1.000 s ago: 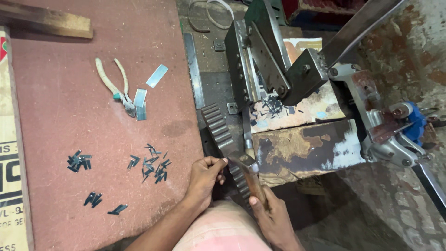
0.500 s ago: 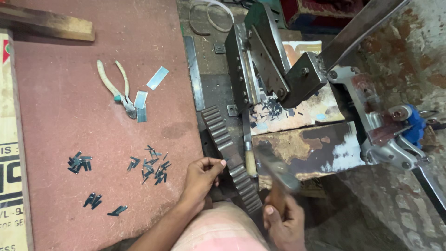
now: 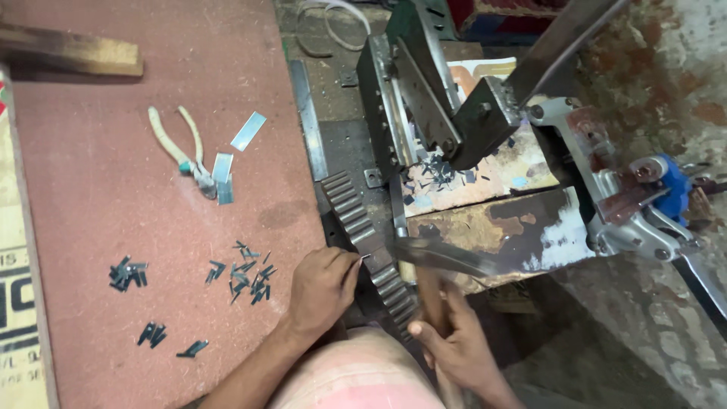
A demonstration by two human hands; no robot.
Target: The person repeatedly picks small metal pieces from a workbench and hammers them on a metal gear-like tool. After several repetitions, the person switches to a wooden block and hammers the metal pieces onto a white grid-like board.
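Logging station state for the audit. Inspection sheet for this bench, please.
Surface: reddish-brown tabletop, worn and stained.
Job's things: toothed metal strip lying across the bench edge; hammer over it, head blurred.
Clutter: cream-handled pliers, flat metal strips, piles of small dark metal clips, wooden block, cardboard.
Grippers: left hand pinches a small piece against the strip; right hand grips the hammer handle.
Cables: white loop at top, kind unclear.
Surroundings: lever-operated metal press, offcuts on its base; stained floor.

Left hand [image 3: 322, 291] pinched with fingertips together; right hand [image 3: 454, 344] closed in a grip.
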